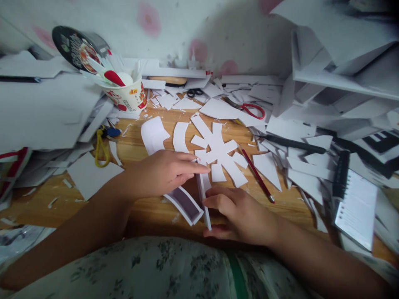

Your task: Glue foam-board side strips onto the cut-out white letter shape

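My right hand (241, 214) grips a narrow white foam-board strip (204, 199) near its lower end, with the strip tilted on edge. Across the upper end of that strip lie the outstretched fingers of my left hand (170, 170), touching it. Just left of the strip rests a curved white trough-like piece (187, 205) with raised edges, partly under my left hand. Beyond my hands, a flat white cutout with radiating arms (216, 143) lies on the wooden table (140, 211). Two curved white pieces, one broad (153, 133) and one narrow (180, 137), lie to its left.
A red pen (257, 176) lies right of the cutout. Red-handled scissors (252, 110), a black knife-like tool (293, 143) and white scraps surround the work area. At back left stands a paper cup (127, 97) of tools; yellow-handled scissors (101, 147) lie nearer. A spiral notebook (357, 209) is far right.
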`<move>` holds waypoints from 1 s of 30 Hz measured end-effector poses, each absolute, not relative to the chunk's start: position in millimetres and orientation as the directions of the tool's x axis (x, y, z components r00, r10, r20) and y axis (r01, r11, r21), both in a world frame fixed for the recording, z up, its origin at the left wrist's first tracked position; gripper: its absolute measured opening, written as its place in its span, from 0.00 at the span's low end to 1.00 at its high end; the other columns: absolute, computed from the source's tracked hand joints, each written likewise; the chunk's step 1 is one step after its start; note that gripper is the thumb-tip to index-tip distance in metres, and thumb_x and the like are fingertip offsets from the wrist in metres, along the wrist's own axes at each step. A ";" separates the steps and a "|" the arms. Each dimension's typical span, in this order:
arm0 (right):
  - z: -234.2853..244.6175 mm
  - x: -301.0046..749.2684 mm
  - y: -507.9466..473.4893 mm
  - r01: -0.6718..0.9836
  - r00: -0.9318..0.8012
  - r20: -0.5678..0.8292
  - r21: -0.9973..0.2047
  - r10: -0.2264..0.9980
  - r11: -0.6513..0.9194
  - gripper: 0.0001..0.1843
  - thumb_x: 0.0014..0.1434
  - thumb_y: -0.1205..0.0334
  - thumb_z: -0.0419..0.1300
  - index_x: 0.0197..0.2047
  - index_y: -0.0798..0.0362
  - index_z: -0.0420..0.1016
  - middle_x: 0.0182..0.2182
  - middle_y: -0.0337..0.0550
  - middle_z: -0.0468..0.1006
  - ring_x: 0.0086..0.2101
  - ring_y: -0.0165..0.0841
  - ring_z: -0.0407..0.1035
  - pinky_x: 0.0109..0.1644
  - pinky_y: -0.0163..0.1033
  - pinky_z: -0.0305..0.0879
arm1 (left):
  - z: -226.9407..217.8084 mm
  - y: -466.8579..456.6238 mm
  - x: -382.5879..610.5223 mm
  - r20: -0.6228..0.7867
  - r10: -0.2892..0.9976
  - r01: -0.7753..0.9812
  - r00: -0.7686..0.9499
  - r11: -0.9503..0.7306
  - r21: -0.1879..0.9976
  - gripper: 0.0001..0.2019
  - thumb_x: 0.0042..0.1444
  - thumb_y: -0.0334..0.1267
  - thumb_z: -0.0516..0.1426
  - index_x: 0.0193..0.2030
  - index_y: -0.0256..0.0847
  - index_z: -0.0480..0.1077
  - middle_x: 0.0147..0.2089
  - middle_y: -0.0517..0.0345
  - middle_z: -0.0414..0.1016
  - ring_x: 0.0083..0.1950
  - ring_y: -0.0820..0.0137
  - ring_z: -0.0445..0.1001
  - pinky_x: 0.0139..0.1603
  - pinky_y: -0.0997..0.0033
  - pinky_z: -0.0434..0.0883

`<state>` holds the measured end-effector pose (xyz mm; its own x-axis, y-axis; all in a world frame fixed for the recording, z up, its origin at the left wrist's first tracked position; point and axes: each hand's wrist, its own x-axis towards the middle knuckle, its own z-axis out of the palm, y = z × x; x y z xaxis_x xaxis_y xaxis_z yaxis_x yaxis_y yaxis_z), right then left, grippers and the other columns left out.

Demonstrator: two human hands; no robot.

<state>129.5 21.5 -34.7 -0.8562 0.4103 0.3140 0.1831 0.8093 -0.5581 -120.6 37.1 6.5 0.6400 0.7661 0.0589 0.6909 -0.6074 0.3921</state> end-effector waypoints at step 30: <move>-5.9 198.3 79.5 0.710 -0.334 0.470 -0.446 0.817 0.546 0.10 0.63 0.60 0.58 0.46 0.51 0.75 0.42 0.49 0.80 0.38 0.41 0.76 0.43 0.46 0.73 | 9.3 41.6 -123.7 -0.037 0.750 0.672 0.660 -0.569 0.475 0.19 0.64 0.32 0.49 0.55 0.53 0.74 0.51 0.58 0.79 0.46 0.69 0.78 0.46 0.72 0.73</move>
<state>198.3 79.5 -5.9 -0.3337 0.8173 0.4697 0.7096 0.5458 -0.4456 -123.7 41.6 9.3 0.6605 0.7500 -0.0366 0.6719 -0.5686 0.4746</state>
